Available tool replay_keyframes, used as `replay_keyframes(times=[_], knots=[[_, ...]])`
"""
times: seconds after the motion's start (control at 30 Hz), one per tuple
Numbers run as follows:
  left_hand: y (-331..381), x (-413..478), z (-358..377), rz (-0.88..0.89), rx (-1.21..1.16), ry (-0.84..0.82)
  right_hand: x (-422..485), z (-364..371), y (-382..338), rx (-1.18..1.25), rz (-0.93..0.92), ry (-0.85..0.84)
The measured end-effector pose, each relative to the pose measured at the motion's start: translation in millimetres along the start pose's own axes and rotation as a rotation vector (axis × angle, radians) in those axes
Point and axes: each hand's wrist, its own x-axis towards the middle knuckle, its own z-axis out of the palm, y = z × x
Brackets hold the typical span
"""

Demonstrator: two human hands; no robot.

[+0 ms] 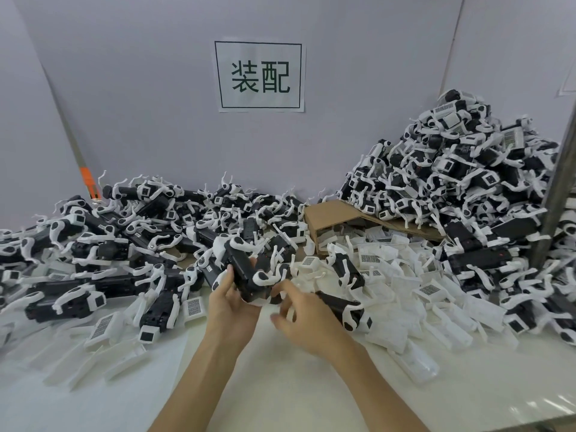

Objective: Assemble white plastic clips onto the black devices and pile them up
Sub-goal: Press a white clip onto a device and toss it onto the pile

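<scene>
Over the smooth white counter (268, 372), the left hand (232, 302) grips a blocky black device (244, 274); the right hand (307, 316) fingers its curved white clip (263, 278), grip unclear.

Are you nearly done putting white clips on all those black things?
Not nearly. A tall pile of clipped devices at the right looks done. The left hand grips one device while the right hand reaches to its near end. Many loose clips lie on the table, and I cannot tell whether the low heap at the left is finished.
</scene>
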Motion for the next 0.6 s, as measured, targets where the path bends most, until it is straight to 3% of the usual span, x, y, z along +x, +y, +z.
replay_keyframes(times=[0.07,0.2,0.3,0.4,0.5,0.6], knots=[[-1,0,-2,-0.039,-0.002,0.029,-1,5,5,-0.16,0.055,-0.172],[-4,0,-4,-0.046,0.011,0.05,1,4,12,-0.037,0.048,-0.152],[-5,-1,-4,-0.055,-0.051,-0.006,2,3,13,0.006,0.018,-0.045],[-4,0,-5,-0.089,-0.135,-0.02,5,-1,7,0.095,-0.014,0.167],[-4,0,-5,-0.064,-0.156,-0.017,5,-11,1,0.372,0.011,0.379],[-1,-3,-2,-0.051,-0.09,-0.039,4,-20,0,0.699,0.081,0.395]])
